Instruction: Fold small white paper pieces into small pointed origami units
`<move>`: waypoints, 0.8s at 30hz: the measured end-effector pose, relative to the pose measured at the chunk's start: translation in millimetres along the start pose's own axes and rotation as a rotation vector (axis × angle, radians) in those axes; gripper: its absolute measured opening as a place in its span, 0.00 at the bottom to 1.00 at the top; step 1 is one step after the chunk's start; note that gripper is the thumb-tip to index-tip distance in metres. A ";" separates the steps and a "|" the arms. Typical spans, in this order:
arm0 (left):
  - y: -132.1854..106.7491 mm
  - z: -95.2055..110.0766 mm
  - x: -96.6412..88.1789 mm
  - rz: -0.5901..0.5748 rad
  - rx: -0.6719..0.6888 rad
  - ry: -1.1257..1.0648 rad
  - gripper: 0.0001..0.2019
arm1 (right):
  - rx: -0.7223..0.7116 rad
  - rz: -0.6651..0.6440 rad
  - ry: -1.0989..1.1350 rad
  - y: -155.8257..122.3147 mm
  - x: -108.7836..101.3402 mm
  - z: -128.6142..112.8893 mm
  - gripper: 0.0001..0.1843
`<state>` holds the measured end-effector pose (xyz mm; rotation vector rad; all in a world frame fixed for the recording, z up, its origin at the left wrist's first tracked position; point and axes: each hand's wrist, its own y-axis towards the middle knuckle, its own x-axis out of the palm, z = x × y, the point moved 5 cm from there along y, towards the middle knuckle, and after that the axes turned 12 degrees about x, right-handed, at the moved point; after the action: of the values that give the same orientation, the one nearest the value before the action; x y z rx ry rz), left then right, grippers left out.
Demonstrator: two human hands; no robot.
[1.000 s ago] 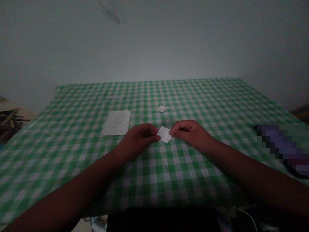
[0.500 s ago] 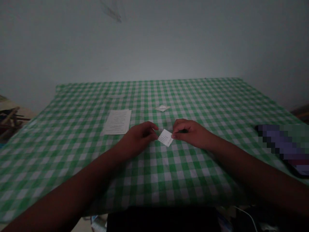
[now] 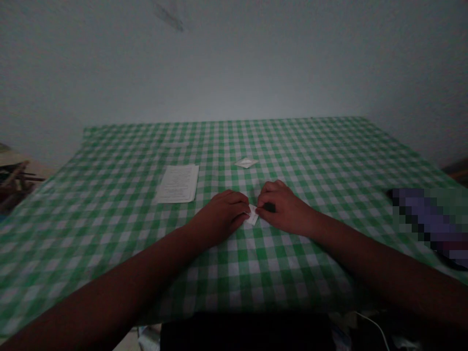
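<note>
My left hand (image 3: 223,214) and my right hand (image 3: 283,207) meet at the middle of a table covered in a green and white checked cloth (image 3: 109,234). Between their fingertips lies a small white folded slip of paper (image 3: 252,214), mostly covered by the fingers. Both hands have their fingers curled and pinch the slip from either side, low on the cloth.
A printed white sheet (image 3: 178,183) lies on the cloth to the left of my hands. A small white packet (image 3: 246,163) sits further back. A blurred dark object (image 3: 431,222) lies near the right edge. A plain wall stands behind the table.
The hands have come closer together and lower onto the cloth. The white slip, open and visible between them before, is now mostly hidden under the fingertips.
</note>
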<state>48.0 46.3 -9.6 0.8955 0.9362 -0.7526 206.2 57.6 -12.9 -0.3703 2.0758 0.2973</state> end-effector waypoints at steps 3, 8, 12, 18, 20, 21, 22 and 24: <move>-0.7 -2.9 -0.4 -0.007 -0.032 -0.001 0.06 | 0.007 0.010 -0.031 -2.3 -1.1 -0.3 0.05; -1.2 -3.2 -1.9 -0.054 -0.085 0.020 0.06 | 0.049 0.013 -0.053 -2.5 -3.1 4.6 0.07; -1.9 -1.6 -3.3 -0.081 -0.099 0.053 0.09 | 0.022 -0.037 -0.022 1.0 -3.8 8.3 0.04; -3.3 4.8 -2.6 -0.207 -0.057 0.160 0.15 | 0.006 -0.083 0.006 5.2 -5.2 12.3 0.04; -3.8 5.9 -3.4 -0.234 -0.056 0.195 0.17 | 0.013 -0.077 -0.003 5.6 -5.9 12.3 0.04; -4.1 6.3 -4.0 -0.241 -0.059 0.201 0.17 | 0.017 -0.071 -0.003 5.7 -6.5 12.0 0.04; -4.4 6.9 -4.6 -0.246 -0.061 0.199 0.17 | 0.021 -0.068 0.002 6.0 -7.1 11.6 0.03; -4.5 8.6 -5.9 -0.244 -0.066 0.188 0.17 | 0.033 -0.060 0.030 6.8 -8.8 11.0 0.04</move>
<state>44.7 37.6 -3.0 0.8125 1.2456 -0.8496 216.6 69.0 -10.4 -0.4182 2.0928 0.2227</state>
